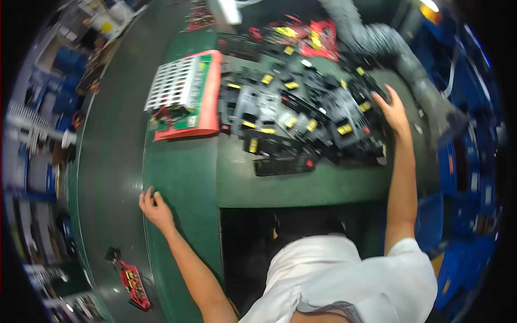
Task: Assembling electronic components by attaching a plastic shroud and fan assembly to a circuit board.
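Note:
My left hand point(156, 209) hovers at or over the border between the green tabletop point(180, 172) and the dark belt beside it. Its fingers are a little bent and apart, and they hold nothing. At the right end of a heap of black plastic housings point(301, 110), my right hand point(394, 110) reaches out with thumb and fingers spread. A black housing point(368, 81) with yellow labels lies just left of its fingertips; whether they touch it I cannot tell. At the near edge of the heap lies a long black housing point(283, 166) with a red spot.
A white slotted tray with a green circuit board point(186, 89) rests on pink sheet foam point(212, 121). On the dark belt point(110, 177) sits a red circuit board point(133, 282). Red and yellow parts point(318, 39) lie behind the heap. A grey flexible duct point(388, 46) curves down at right.

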Action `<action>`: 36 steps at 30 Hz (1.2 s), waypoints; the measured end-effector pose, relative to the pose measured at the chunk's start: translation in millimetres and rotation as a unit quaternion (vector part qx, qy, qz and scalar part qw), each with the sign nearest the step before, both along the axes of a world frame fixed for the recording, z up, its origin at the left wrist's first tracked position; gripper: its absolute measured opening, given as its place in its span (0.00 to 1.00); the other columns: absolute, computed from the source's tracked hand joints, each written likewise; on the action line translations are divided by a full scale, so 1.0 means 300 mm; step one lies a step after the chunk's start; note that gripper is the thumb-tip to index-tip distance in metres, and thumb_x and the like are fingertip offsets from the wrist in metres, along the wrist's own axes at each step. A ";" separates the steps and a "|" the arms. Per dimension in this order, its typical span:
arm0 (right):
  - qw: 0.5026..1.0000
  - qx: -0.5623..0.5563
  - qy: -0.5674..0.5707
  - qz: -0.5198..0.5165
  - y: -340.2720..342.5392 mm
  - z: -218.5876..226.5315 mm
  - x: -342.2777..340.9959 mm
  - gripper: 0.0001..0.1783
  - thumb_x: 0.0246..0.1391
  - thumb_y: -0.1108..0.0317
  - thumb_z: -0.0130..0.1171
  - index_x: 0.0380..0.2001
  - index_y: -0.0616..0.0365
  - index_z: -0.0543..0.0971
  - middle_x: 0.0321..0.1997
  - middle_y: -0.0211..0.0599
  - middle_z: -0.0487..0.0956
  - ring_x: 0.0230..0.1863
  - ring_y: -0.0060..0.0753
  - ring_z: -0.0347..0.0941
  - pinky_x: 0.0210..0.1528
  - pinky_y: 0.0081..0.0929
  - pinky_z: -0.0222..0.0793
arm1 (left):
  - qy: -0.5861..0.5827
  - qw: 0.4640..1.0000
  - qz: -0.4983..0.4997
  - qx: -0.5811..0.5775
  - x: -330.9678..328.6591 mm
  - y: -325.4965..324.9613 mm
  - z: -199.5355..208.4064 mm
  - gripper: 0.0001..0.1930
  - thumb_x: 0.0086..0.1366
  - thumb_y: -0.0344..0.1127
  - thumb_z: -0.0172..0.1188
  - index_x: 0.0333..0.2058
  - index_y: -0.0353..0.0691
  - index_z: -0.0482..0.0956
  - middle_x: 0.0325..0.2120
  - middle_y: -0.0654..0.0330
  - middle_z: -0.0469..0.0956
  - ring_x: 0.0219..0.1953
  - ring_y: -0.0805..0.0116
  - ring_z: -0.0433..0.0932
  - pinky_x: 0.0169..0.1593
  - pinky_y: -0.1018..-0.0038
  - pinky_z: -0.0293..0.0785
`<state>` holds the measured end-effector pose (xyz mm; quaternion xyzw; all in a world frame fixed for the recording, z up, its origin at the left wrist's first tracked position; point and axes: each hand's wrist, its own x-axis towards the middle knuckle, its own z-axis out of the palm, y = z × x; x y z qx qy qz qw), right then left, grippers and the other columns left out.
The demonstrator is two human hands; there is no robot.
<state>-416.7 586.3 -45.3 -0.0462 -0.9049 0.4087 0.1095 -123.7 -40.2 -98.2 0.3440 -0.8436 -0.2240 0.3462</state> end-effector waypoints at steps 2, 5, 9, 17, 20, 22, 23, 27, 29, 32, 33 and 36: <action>1.000 0.003 -0.009 0.018 0.058 -0.024 -0.057 0.47 0.53 0.49 0.68 0.68 0.63 0.60 0.68 0.53 0.66 0.68 0.43 0.63 0.67 0.33 0.58 | 0.006 1.000 0.003 0.012 -0.007 0.003 -0.012 0.13 0.65 0.32 0.58 0.48 0.40 0.81 0.57 0.51 0.68 0.46 0.61 0.77 0.46 0.69 0.74; 0.990 -0.041 -0.115 0.066 0.008 0.016 -0.071 0.53 0.50 0.49 0.71 0.69 0.68 0.56 0.68 0.56 0.65 0.69 0.44 0.61 0.69 0.34 0.55 | 0.027 0.999 0.004 0.023 -0.010 0.031 -0.005 0.13 0.64 0.31 0.59 0.47 0.42 0.82 0.57 0.51 0.69 0.46 0.58 0.77 0.46 0.69 0.75; 0.975 -0.026 -0.207 0.075 -0.018 0.106 -0.077 0.53 0.48 0.51 0.72 0.70 0.59 0.57 0.63 0.50 0.70 0.57 0.38 0.70 0.59 0.28 0.64 | 0.048 0.998 0.028 0.008 0.010 0.035 -0.002 0.14 0.64 0.32 0.59 0.48 0.42 0.81 0.57 0.55 0.70 0.42 0.63 0.77 0.45 0.70 0.74; 0.966 0.015 -0.257 0.040 -0.036 0.135 -0.097 0.50 0.46 0.47 0.70 0.69 0.50 0.61 0.66 0.46 0.67 0.64 0.43 0.64 0.57 0.47 0.63 | 0.052 0.998 0.031 0.016 0.020 0.039 -0.009 0.13 0.63 0.30 0.59 0.47 0.43 0.82 0.56 0.55 0.70 0.40 0.66 0.77 0.43 0.71 0.74; 0.969 0.043 -0.241 0.042 -0.048 0.149 -0.088 0.50 0.47 0.45 0.70 0.68 0.56 0.62 0.61 0.40 0.73 0.59 0.37 0.68 0.52 0.40 0.64 | 0.056 0.998 0.028 0.019 0.023 0.050 0.008 0.13 0.63 0.30 0.59 0.46 0.44 0.82 0.56 0.55 0.71 0.39 0.66 0.77 0.43 0.71 0.74; 0.970 0.031 -0.242 0.024 -0.024 0.150 -0.085 0.53 0.44 0.42 0.72 0.67 0.59 0.62 0.56 0.44 0.76 0.51 0.34 0.72 0.46 0.30 0.64 | 0.053 0.998 0.025 0.023 0.005 0.050 0.006 0.13 0.63 0.30 0.59 0.47 0.44 0.82 0.56 0.56 0.71 0.39 0.67 0.77 0.43 0.71 0.74; 0.967 0.029 -0.253 0.023 0.009 0.135 -0.100 0.54 0.44 0.41 0.72 0.67 0.60 0.62 0.54 0.46 0.76 0.49 0.33 0.72 0.43 0.27 0.64 | 0.057 0.998 0.020 0.029 -0.007 0.047 -0.002 0.13 0.64 0.30 0.59 0.47 0.43 0.82 0.56 0.55 0.71 0.40 0.66 0.77 0.43 0.71 0.75; 0.973 0.060 -0.223 0.003 -0.034 0.120 -0.097 0.63 0.43 0.32 0.68 0.70 0.66 0.55 0.68 0.57 0.65 0.67 0.49 0.63 0.65 0.48 0.59 | 0.037 0.999 0.006 0.022 -0.004 0.022 -0.007 0.13 0.65 0.32 0.59 0.48 0.42 0.82 0.57 0.50 0.69 0.49 0.58 0.76 0.49 0.69 0.75; 0.966 0.077 -0.248 0.009 -0.085 0.155 -0.089 0.63 0.43 0.32 0.68 0.70 0.63 0.56 0.68 0.53 0.66 0.67 0.48 0.63 0.61 0.49 0.64 | 0.021 1.000 0.009 0.022 0.008 0.008 -0.005 0.13 0.66 0.32 0.58 0.49 0.39 0.81 0.57 0.51 0.69 0.49 0.61 0.77 0.50 0.69 0.75; 0.969 0.050 -0.240 -0.023 -0.023 0.119 -0.152 0.59 0.45 0.41 0.72 0.70 0.65 0.56 0.50 0.46 0.76 0.35 0.27 0.72 0.28 0.23 0.67 | 0.026 0.998 -0.012 0.049 0.005 -0.006 -0.003 0.14 0.68 0.30 0.57 0.50 0.37 0.80 0.56 0.53 0.68 0.47 0.64 0.78 0.50 0.71 0.76; 0.968 -0.014 -0.249 -0.018 -0.006 0.101 -0.162 0.58 0.46 0.46 0.74 0.69 0.68 0.55 0.43 0.41 0.78 0.25 0.19 0.69 0.21 0.18 0.61 | 0.026 0.998 -0.018 0.049 -0.005 -0.001 0.000 0.14 0.68 0.30 0.57 0.50 0.37 0.80 0.56 0.53 0.68 0.47 0.64 0.78 0.50 0.71 0.76; 0.926 -0.212 -0.307 0.065 0.115 0.056 -0.194 0.28 0.45 0.55 0.77 0.42 0.64 0.80 0.24 0.28 0.75 0.19 0.14 0.63 0.17 0.22 0.55 | 0.031 0.998 -0.016 0.056 -0.018 0.017 0.002 0.14 0.68 0.30 0.56 0.50 0.37 0.80 0.57 0.53 0.68 0.47 0.64 0.78 0.50 0.70 0.77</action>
